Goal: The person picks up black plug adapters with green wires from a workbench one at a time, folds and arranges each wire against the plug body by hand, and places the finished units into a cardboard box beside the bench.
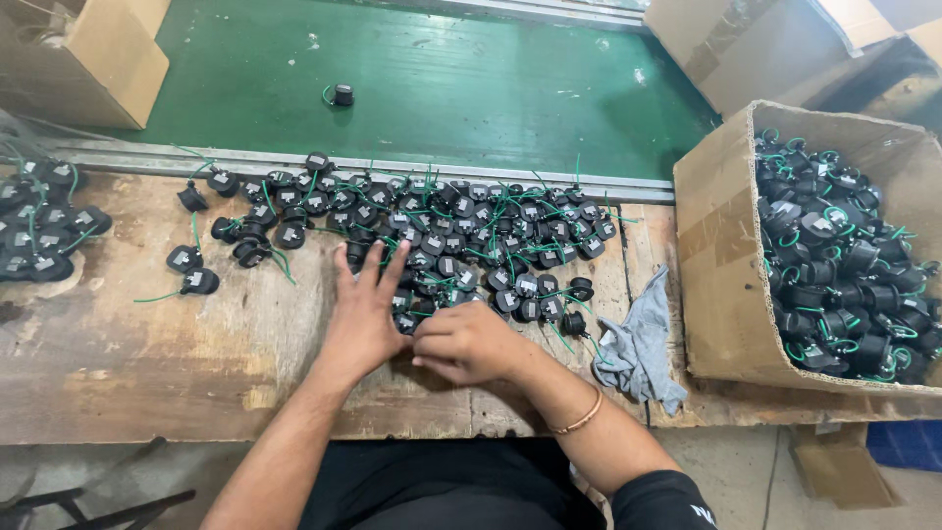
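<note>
A wide heap of small black round parts with thin green wires (pixel 461 236) lies across the back of a worn wooden bench (pixel 147 363). My left hand (pixel 365 312) rests flat at the heap's near edge, fingers spread over several parts. Beside it, my right hand (pixel 469 344) is curled, its fingertips pinching one black part at the heap's front edge. A thin bangle circles my right wrist.
A cardboard box (pixel 721 255) full of the same parts stands at the right. A grey rag (pixel 640 344) lies beside it. Behind the bench runs a green conveyor belt (pixel 442 88) with a single part (pixel 340 94) on it. More parts (pixel 44 221) sit at the left, cardboard boxes at the back corners.
</note>
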